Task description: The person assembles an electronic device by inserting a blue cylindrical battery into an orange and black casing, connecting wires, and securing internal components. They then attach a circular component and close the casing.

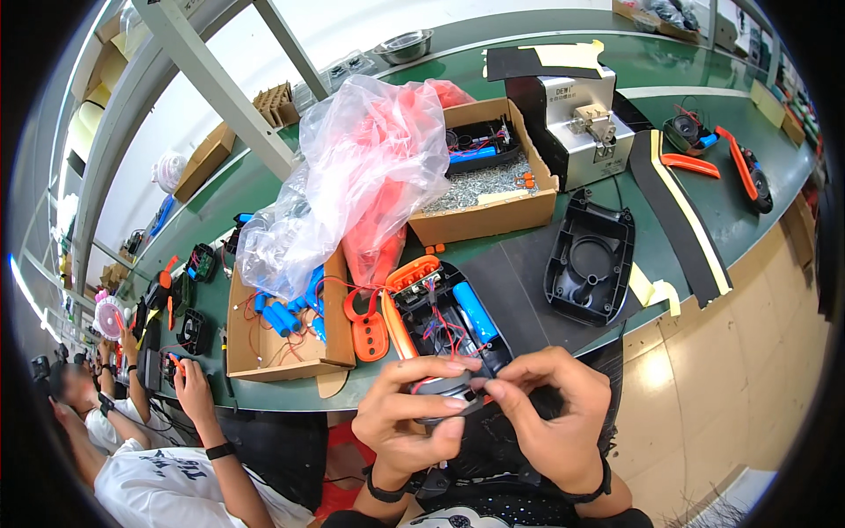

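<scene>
My left hand (407,414) grips a round speaker (443,385) with a grey rim, fingers above and thumb below. My right hand (554,414) is closed in a pinch at the speaker's right edge; what lies between its fingertips is too small to make out. Just beyond both hands lies an open black housing (500,350), partly hidden by them. Inside it are a blue cylindrical battery (475,312), thin red and dark wires and an orange button strip (412,275). An orange panel with holes (370,336) sits left of the housing.
A cardboard box (290,365) holds blue batteries. Behind are a plastic bag (361,158) of red parts, another box (493,224) and a silver machine (585,114). A black shell (591,251) and black foam strips (673,211) lie right. Co-workers (167,475) sit left.
</scene>
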`<state>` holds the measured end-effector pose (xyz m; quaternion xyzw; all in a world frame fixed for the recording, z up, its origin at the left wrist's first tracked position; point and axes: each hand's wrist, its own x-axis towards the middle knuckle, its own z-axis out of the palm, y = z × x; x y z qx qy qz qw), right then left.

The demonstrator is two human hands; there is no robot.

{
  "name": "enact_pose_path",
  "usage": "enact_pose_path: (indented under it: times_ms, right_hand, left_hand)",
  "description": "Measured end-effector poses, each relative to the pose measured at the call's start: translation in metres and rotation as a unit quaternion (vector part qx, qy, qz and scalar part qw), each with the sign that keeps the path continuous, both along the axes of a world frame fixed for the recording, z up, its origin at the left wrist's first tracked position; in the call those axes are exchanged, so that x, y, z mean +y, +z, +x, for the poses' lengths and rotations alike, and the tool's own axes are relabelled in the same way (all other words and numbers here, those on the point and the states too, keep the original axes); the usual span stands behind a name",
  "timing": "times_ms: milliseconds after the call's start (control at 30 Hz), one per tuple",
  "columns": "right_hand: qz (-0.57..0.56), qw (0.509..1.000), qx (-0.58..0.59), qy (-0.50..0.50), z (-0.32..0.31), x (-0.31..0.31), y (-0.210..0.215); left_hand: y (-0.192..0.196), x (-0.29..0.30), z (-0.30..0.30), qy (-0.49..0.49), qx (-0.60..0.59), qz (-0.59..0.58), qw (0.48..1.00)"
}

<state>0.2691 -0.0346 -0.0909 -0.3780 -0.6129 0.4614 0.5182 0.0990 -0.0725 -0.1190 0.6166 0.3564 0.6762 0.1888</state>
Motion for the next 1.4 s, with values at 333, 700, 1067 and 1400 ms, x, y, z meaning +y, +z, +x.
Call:
enact_pose_path:
  times_ms: [333, 700, 1067, 1400]
  right_hand:
    - [0.131, 0.991, -0.013, 0.032, 0.001, 0.005, 0.008]
    - [0.104, 0.994, -0.026, 0.023, -0.005, 0.008, 0.012]
    - [0.050, 0.998, 0.020, 0.019, -0.008, 0.012, 0.007]
    - [0.187, 0.978, -0.096, 0.002, -0.002, 0.022, 0.017]
  left_hand:
    - [0.014, 0.000, 0.002, -0.003, -0.078, -0.110, 0.991]
    - [0.029, -0.006, -0.005, -0.019, -0.007, -0.171, 0.985]
    - [0.030, -0.001, -0.004, -0.055, -0.030, -0.180, 0.982]
    - [0.033, 0.005, -0.009, -0.014, 0.053, -0.176, 0.983]
